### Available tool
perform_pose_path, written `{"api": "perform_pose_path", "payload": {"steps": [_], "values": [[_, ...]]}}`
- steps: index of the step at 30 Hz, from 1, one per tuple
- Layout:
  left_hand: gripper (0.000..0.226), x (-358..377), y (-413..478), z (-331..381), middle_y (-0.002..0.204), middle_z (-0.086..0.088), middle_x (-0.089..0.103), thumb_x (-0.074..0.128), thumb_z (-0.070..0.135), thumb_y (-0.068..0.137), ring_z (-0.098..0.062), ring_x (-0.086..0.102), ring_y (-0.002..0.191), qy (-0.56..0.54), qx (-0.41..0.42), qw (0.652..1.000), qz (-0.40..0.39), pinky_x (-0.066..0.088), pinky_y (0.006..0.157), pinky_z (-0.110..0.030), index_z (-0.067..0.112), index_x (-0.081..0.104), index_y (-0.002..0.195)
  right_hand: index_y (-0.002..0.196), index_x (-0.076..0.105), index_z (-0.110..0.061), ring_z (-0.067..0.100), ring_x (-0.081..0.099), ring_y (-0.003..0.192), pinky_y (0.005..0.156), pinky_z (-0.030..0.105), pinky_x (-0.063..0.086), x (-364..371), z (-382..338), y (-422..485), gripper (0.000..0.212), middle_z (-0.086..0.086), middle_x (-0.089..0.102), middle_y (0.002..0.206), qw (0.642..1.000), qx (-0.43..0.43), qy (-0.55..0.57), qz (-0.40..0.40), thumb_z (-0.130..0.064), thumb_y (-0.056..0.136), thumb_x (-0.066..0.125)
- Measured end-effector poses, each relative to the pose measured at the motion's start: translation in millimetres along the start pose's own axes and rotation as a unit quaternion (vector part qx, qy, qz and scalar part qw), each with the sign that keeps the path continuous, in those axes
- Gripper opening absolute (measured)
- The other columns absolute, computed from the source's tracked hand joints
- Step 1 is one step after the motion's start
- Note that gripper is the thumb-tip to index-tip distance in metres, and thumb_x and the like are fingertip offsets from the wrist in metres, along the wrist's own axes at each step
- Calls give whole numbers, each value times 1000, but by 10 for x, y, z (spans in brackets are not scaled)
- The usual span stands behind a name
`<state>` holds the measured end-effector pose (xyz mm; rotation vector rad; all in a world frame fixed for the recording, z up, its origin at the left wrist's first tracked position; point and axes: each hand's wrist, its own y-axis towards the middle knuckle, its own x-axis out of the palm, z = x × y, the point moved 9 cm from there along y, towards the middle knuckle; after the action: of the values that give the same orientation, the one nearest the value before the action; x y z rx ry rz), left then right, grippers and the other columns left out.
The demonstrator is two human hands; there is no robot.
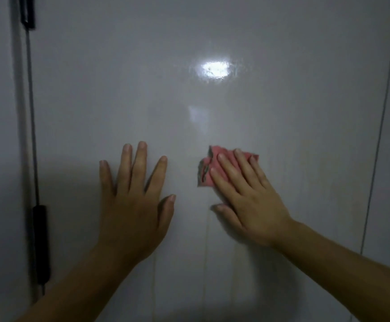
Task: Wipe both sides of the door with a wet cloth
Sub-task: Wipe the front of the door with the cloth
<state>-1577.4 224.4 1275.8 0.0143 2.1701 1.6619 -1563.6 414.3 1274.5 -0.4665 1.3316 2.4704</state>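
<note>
A glossy white door (189,101) fills the view, with a bright light reflection near its upper middle. My right hand (247,196) lies flat with straight fingers on a crumpled pink cloth (206,167), pressing it against the door right of centre. The cloth's left part and top edge stick out past my fingers. My left hand (133,201) rests flat on the door with fingers spread, left of the cloth and apart from it. Faint vertical wet streaks run down the door below both hands.
Black hinge hardware (41,242) sits on the door's left edge, with a thin dark rod (32,112) running up to a second black piece (28,12) at the top. A thin dark seam (380,135) marks the door's right edge, with a white frame or wall beyond.
</note>
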Motion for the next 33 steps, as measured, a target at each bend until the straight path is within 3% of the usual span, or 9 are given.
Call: {"api": "perform_pose_path", "payload": {"steps": [3, 8, 12, 15, 20, 28, 33], "values": [[66, -66, 109, 245, 166, -24, 18, 38, 44, 99, -45, 14, 155, -23, 44, 999, 18, 14, 120, -69, 11, 38, 156, 163, 12, -19, 33, 0, 159, 128, 50, 3, -66, 274, 11, 68, 10, 8, 171, 1000, -16, -12, -3, -53, 107, 29], [64, 15, 322, 748, 167, -23, 18, 37, 46, 100, -42, 13, 155, -48, 88, 995, 4, 12, 121, -68, 14, 40, 156, 162, -5, -23, 29, -12, 158, 127, 45, -12, -303, 968, 258, 69, 4, -12, 170, 989, 138, 19, 47, -54, 107, 22], [65, 85, 314, 853, 166, -26, 19, 39, 45, 97, -46, 16, 154, -13, 61, 998, 4, 12, 118, -71, 14, 45, 153, 164, 9, -16, 37, -4, 158, 127, 56, 3, -42, 727, -383, 73, 12, -1, 171, 996, 82, 27, 29, -53, 106, 33], [65, 79, 346, 928, 165, -27, 18, 38, 46, 97, -46, 14, 154, -1, 56, 998, 10, 10, 119, -71, 12, 43, 153, 163, 10, -19, 35, 1, 158, 128, 54, 4, -9, 833, -582, 70, 10, 5, 171, 1000, 23, 9, 15, -53, 106, 32], [65, 118, 550, 1345, 166, -24, 18, 39, 44, 98, -44, 14, 155, -28, 88, 996, 19, 14, 120, -68, 12, 42, 155, 162, -3, -20, 31, -9, 158, 128, 51, -6, -284, 1530, -207, 69, 9, -6, 172, 989, 138, 33, 44, -53, 107, 23], [65, 153, 605, 1590, 166, -26, 16, 39, 44, 98, -46, 12, 155, -18, 75, 997, 13, 11, 119, -70, 11, 40, 155, 163, 1, -19, 34, -5, 158, 128, 55, 2, -30, 1370, -771, 71, 9, -4, 172, 997, 70, 26, 7, -54, 107, 24], [64, 178, 711, 1821, 166, -24, 17, 41, 44, 98, -44, 14, 155, -17, 93, 995, 15, 12, 117, -72, 14, 41, 155, 164, 2, -15, 30, -9, 158, 128, 50, -6, -307, 1917, -404, 72, 10, -4, 172, 984, 166, 39, 59, -52, 106, 22]]}}
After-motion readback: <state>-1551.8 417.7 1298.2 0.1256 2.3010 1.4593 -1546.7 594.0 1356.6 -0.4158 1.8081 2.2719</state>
